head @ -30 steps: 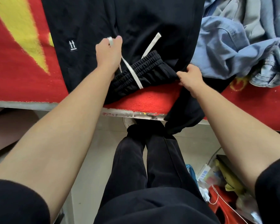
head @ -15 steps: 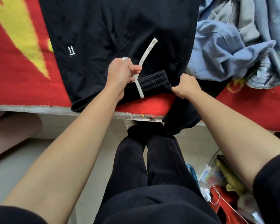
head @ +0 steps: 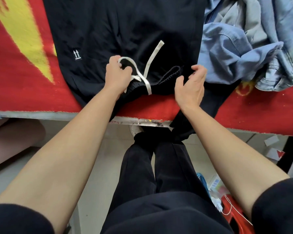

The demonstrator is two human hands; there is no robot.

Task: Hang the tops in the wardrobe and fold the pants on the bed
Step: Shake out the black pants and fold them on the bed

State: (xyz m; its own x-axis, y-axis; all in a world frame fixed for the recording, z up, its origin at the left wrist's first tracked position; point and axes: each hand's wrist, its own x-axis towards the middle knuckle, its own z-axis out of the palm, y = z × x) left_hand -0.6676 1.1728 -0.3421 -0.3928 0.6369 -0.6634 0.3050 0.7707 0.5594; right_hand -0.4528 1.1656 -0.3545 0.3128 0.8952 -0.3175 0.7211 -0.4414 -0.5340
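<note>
Black pants (head: pixel 125 31) lie spread on the red bed cover (head: pixel 24 92), with a small white arrow label on the left leg. Their ribbed waistband (head: pixel 166 78) is bunched near the bed's front edge, and part of the cloth hangs over the edge at the right. My left hand (head: pixel 117 76) is closed on the white drawstring (head: pixel 152 56) at the waistband's left end. My right hand (head: pixel 189 88) hovers at the waistband's right end with its fingers apart, holding nothing.
A heap of light blue denim tops (head: pixel 243 48) lies on the bed to the right of the pants. My black-trousered legs (head: pixel 150 174) stand against the bed edge. Clutter and a red object (head: pixel 233 215) sit on the floor at lower right.
My right hand has let go of the waistband and opened. My left hand has shifted back up the bed, pulling the drawstring into a loop.
</note>
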